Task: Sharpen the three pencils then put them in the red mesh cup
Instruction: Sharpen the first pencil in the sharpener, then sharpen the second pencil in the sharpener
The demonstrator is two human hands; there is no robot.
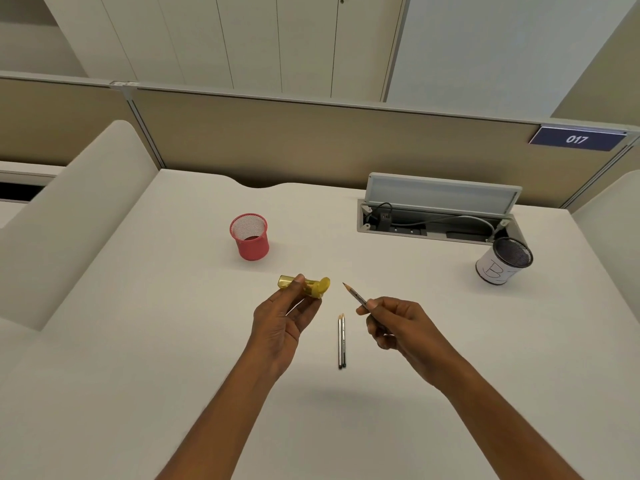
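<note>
I see the left hand clasping the yellow sharpener and the right hand pinching a pencil, tip aimed at the sharpener, a gap between them. Beyond the left hand stands the red cup. Between the hands, two pencils lie touching on the desk.

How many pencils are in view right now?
3: one held in the right hand, tip toward the yellow sharpener; two pencils lying side by side on the desk.
</note>
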